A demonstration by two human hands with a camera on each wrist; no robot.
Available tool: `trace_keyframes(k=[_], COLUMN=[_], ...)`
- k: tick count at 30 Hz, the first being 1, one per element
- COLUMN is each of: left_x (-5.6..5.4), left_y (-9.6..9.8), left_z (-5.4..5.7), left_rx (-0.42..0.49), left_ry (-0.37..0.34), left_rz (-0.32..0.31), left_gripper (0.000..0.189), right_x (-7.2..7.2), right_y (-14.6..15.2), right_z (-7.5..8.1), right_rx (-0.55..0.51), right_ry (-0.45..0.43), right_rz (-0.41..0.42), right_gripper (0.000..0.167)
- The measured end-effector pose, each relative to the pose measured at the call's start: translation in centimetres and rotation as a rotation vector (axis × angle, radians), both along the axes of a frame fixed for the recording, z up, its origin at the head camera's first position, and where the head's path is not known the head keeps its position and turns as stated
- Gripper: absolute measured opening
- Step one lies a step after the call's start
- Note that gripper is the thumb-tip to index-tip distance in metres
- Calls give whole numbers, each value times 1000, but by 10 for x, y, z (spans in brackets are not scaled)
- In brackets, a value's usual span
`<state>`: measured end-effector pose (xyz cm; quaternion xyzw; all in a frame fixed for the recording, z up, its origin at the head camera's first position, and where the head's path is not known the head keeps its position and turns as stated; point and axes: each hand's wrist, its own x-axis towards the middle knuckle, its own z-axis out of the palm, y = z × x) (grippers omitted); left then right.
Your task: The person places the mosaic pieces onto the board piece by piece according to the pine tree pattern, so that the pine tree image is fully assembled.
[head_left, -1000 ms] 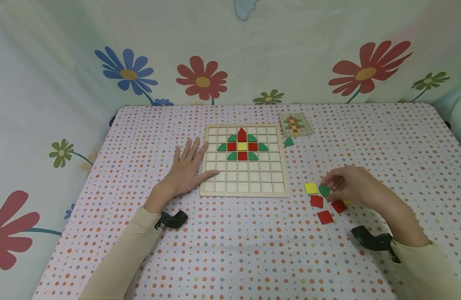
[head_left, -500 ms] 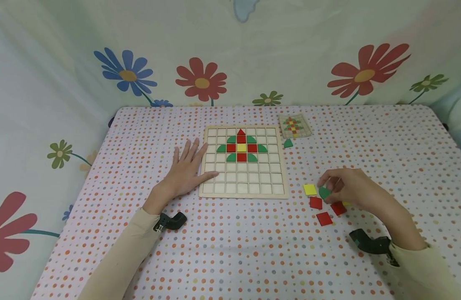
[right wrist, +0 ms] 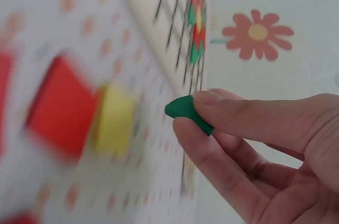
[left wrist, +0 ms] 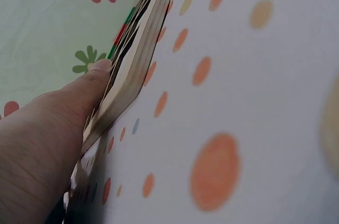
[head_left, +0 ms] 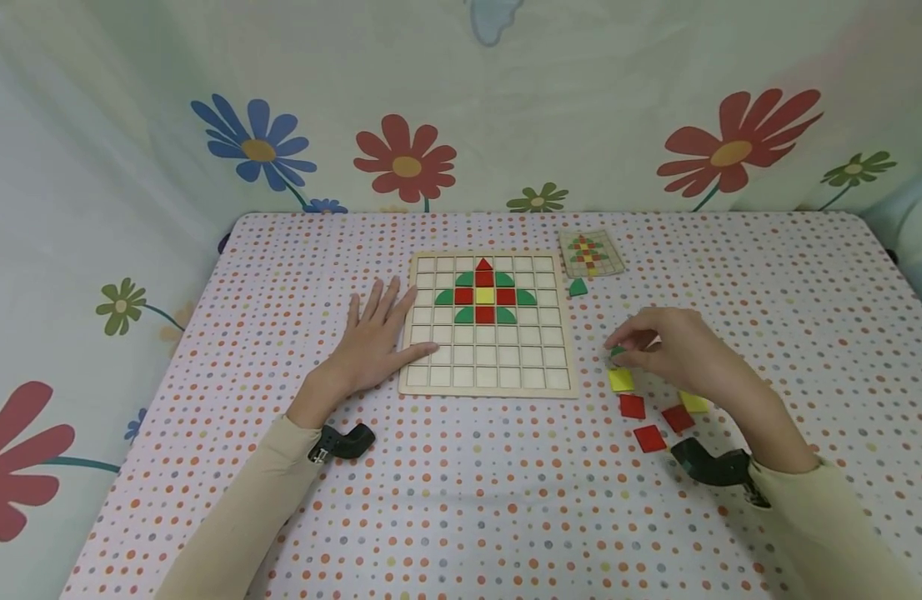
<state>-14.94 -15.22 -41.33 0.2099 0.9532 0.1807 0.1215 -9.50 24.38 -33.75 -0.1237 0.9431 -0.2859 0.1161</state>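
A pale wooden grid board [head_left: 494, 357] lies on the dotted table, with red, green and yellow tiles set in its upper cells in a tree-like shape. My left hand [head_left: 368, 342] lies flat with fingers spread at the board's left edge, its thumb over the frame. Between the thumb and fingers of my right hand [head_left: 667, 346] a green quarter-round tile [right wrist: 186, 110] is pinched, its rounded edge showing in the right wrist view. Just below those fingertips lies a yellow square tile [head_left: 621, 381].
Red square tiles [head_left: 632, 407] and a second yellow tile [head_left: 694, 402] lie beneath my right wrist. Another green quarter-round tile [head_left: 578, 287] sits right of the board, below a card [head_left: 592, 253] printed with a matching coloured pattern. A flowered curtain [head_left: 461, 100] stands behind the table.
My right hand has moved left and a little away from me with the green tile pinched, uncovering the second yellow tile. My left hand has stayed in place.
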Motion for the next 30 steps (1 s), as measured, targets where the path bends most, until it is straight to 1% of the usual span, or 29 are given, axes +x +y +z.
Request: trace_keyframes(k=[2, 6, 9, 13, 16, 20, 25, 28, 30], left_x=[0, 0, 0, 0, 0, 0, 1, 1, 0], left_y=[0, 1, 1, 0, 1, 2, 1, 0, -1], left_z=[0, 0, -1, -2, 0, 2, 3, 3, 2], left_rx=[1, 16, 17, 8, 11, 7, 2, 9, 8], left_ry=[-3, -8, -5, -3, -4, -4, 4, 5, 4], left_rz=[0, -6, -8, -4, -4, -1, 2, 2, 4], left_gripper=[97, 97, 97, 97, 96, 97, 97, 97, 97], right_x=[-8, -25, -38, -54, -62, -68, -69, -68, -67], right_y=[-12, -41, -66, -98, -118, -141, -164, -172, -176], right_z=[2, 3, -1, -9, -13, -20, -32, -38, -38], right_rx=[-39, -110, -154, -207, -239, -287, -337, -343, -326], right_ry=[11, -7, -17, -3, 15, 14, -6, 3, 22], right_rz=[18, 49, 83, 122, 126, 133, 149, 155, 166], right_gripper=[10, 8, 7, 8, 8, 9, 10, 10, 10])
